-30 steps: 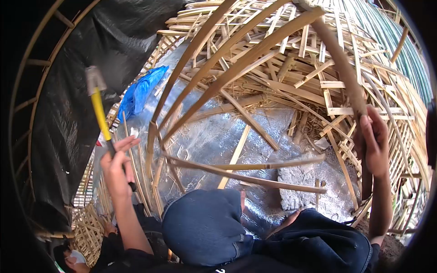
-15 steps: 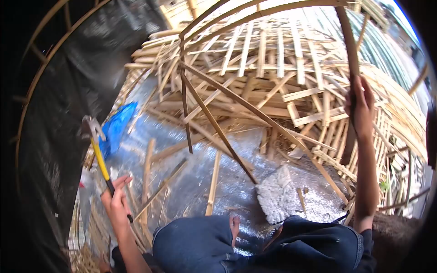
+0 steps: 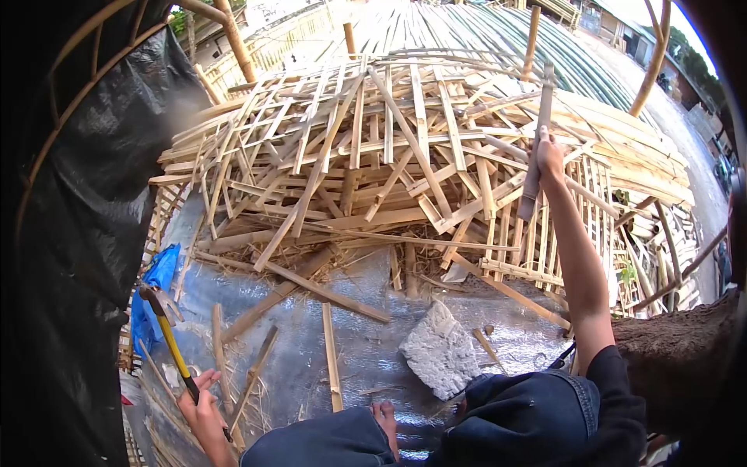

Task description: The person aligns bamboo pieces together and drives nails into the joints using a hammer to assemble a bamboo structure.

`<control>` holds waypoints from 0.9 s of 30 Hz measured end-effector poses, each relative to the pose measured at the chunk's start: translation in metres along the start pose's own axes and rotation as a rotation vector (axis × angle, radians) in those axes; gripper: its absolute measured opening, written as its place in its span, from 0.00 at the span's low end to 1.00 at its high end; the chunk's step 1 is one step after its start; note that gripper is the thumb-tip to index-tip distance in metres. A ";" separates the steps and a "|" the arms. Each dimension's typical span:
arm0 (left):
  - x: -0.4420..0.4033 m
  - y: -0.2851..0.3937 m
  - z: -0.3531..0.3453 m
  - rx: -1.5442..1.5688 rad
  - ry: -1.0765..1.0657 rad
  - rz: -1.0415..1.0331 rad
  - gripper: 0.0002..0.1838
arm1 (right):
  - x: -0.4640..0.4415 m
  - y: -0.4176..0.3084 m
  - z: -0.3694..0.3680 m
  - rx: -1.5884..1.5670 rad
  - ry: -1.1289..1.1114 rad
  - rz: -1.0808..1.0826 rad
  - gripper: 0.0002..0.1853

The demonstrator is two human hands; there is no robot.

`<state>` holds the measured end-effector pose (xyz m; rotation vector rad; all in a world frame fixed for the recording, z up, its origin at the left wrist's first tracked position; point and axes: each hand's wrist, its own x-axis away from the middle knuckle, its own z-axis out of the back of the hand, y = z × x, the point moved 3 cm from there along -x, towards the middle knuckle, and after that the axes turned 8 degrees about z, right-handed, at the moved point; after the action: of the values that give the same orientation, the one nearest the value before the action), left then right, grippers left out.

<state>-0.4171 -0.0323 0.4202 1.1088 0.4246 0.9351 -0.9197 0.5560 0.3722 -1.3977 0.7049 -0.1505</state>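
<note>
Presently, the left hand point(image 3: 204, 416) grips one hammer point(image 3: 173, 346) toward 8 o'clock; its head should weigh heavy, its shaft stiff, the low end being the proper hold. The right hand point(image 3: 549, 156) is closed around one round stick point(image 3: 545, 105) at 2 o'clock, judged rigid and fairly light, best taken mid-length. Farther out: one rough block point(image 3: 442, 350) at 5 o'clock, likely heavy and crumbly; one blue plastic point(image 3: 159, 272) near 9; one slat heap point(image 3: 389, 156) at 12, pieces too many to count.

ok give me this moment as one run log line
left grip: holding hammer, head up | right grip: holding stick | ahead: bamboo pile | floor: rough block on shiny sheet
</note>
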 end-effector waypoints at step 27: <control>0.002 -0.124 -0.130 -0.057 -0.369 0.316 0.21 | 0.378 -0.239 0.007 0.018 -1.499 1.077 0.12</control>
<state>-0.4555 0.0270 0.2544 1.2867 -0.0818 0.9822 -0.5455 0.3272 0.4575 -0.6098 0.0594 1.5623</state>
